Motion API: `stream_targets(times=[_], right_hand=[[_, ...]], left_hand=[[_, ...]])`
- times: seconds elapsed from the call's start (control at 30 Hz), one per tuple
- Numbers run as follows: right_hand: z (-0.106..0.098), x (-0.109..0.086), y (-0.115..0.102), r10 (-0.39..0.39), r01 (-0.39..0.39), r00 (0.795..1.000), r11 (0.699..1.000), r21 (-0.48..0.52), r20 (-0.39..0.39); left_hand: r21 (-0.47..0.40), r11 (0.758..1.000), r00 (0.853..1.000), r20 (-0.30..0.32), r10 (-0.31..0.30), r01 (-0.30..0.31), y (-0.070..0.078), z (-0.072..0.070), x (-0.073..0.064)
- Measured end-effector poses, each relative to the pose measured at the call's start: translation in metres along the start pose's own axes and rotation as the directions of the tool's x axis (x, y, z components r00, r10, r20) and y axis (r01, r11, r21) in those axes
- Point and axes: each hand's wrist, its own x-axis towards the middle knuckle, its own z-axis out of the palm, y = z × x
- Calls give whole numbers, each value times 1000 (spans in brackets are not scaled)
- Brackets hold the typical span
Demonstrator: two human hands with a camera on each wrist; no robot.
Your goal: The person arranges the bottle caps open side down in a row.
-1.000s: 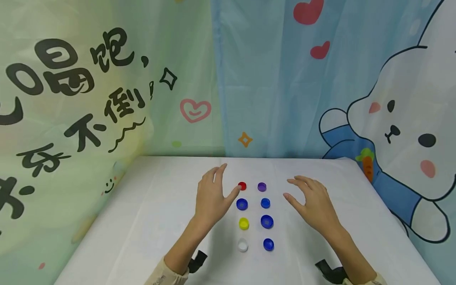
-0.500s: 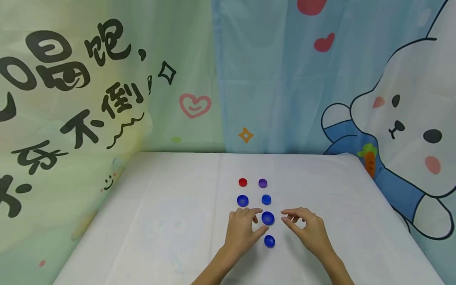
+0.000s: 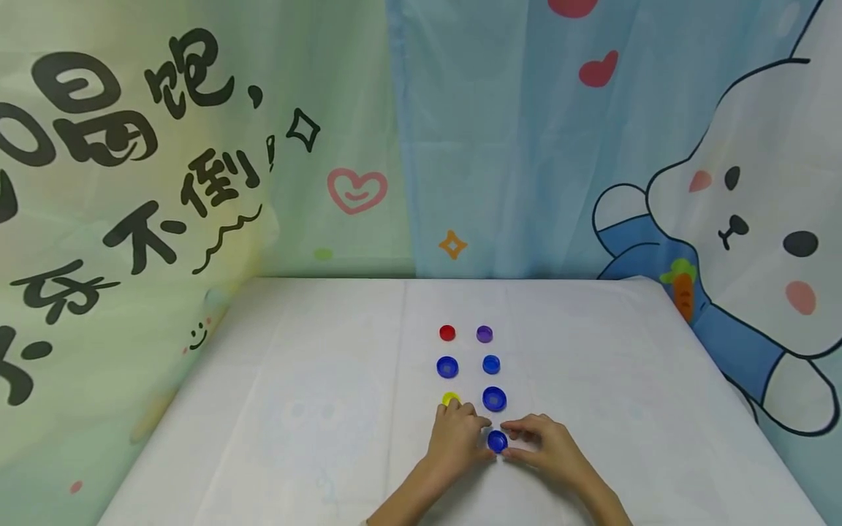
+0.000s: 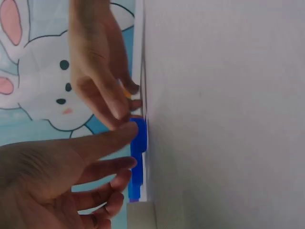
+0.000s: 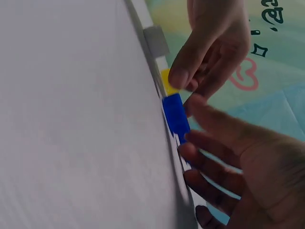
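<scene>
A small blue bottle cap (image 3: 497,441) lies at the near end of the right column on the white-covered table (image 3: 296,409). My left hand (image 3: 457,442) is at its left side and my right hand (image 3: 542,446) at its right, thumbs and fingers spread around the rim. Whether the fingertips press on it I cannot tell. A yellow cap (image 3: 450,398) shows partly behind my left fingers. In the right wrist view a whitish cap (image 5: 156,41) stands beyond the yellow one; my left hand hides it in the head view.
Farther along the columns lie a larger blue cap (image 3: 495,399), two more blue caps, a red cap (image 3: 447,333) and a purple cap (image 3: 484,334). A printed curtain (image 3: 460,146) hangs behind the table's far edge.
Both hands have come down from above the sides of the columns towards the near end, closing in on the nearest blue cap. The view has shifted slightly; the caps appear unmoved.
</scene>
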Motion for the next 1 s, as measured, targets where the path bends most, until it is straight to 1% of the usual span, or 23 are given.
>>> stream_targets(times=[0.1,0.3,0.43,0.47,0.6,0.73,0.8,0.9,0.97,1.0], right_hand=[[6,0,4,-22,22,1000,1000,-1,14],[10,1,6,-36,36,999,999,-26,2],[7,3,3,-52,51,998,997,-52,-29],[6,4,1,-59,56,997,997,-57,-41],[-6,12,-12,-68,64,994,997,-46,-86],[-25,22,-34,-82,75,988,996,-55,-128],[-35,27,-46,-108,98,982,992,-74,-154],[-49,32,-63,-150,133,971,986,-102,-186],[-55,34,-71,-180,159,963,981,-115,-201],[-57,35,-74,-187,165,960,979,-121,-206]], left_hand=[[14,1000,1000,-9,-2,2,0,5,0],[30,999,999,-28,17,-16,1,10,1],[5,1000,999,-42,28,-28,0,6,2],[-8,999,998,-60,34,-34,-1,4,2],[-68,995,987,-150,63,-74,-4,-14,5],[-136,982,964,-249,91,-128,-5,-42,5],[-197,968,951,-297,90,-153,-5,-56,5],[-281,940,929,-363,80,-191,-4,-76,3],[-315,927,919,-388,73,-206,-3,-86,3],[-326,922,917,-393,69,-209,-3,-89,3]])
